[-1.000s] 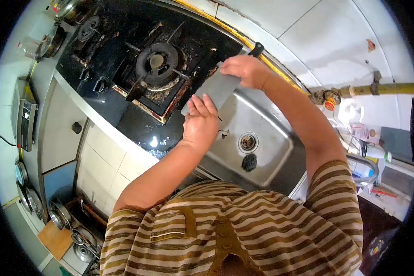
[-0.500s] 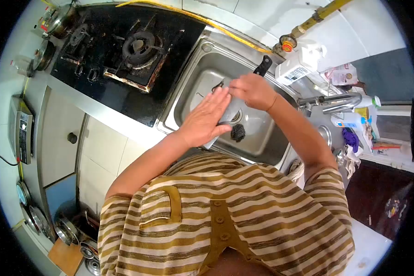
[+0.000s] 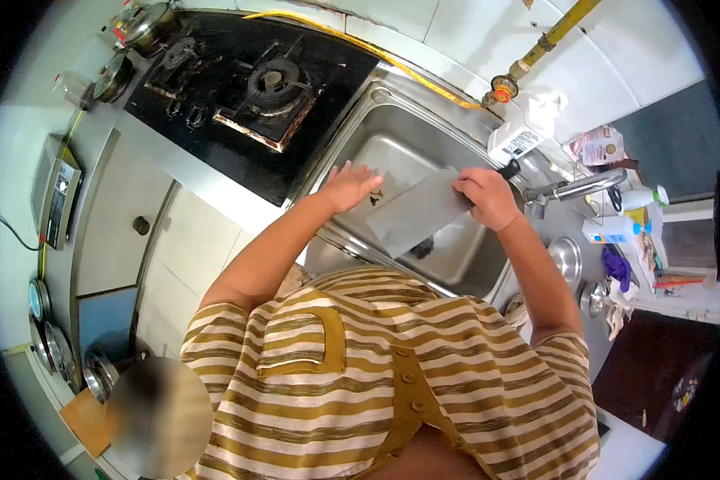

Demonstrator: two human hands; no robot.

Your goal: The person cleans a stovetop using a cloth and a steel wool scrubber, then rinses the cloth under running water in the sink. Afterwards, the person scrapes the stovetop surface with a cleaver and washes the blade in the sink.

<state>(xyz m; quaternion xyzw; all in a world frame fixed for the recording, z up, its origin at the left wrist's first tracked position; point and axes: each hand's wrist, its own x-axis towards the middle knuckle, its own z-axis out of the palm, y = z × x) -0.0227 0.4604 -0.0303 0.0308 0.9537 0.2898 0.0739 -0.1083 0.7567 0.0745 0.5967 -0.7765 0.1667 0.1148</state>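
A cleaver (image 3: 421, 213) with a broad grey blade and black handle is held over the sink (image 3: 388, 152) by my right hand (image 3: 488, 198), which grips it near the handle end. The blade tilts down to the left. My left hand (image 3: 349, 188) is apart from it, over the sink's left side, fingers spread and holding nothing. Small dark scraps (image 3: 375, 197) lie in the basin between my left hand and the blade. A dark scouring pad (image 3: 424, 248) shows partly beneath the blade's lower edge. The drain is hidden behind the blade.
A black gas stove (image 3: 240, 96) adjoins the sink on the left. The faucet (image 3: 576, 189) reaches in from the right, near a white bottle (image 3: 523, 132). A yellow hose (image 3: 376, 52) runs along the back wall. A blurred round patch covers the lower left.
My left hand has come off the blade and moved left, fingers spread. My right hand has moved right and down with the cleaver, whose blade now shows broadside. The view has shifted slightly.
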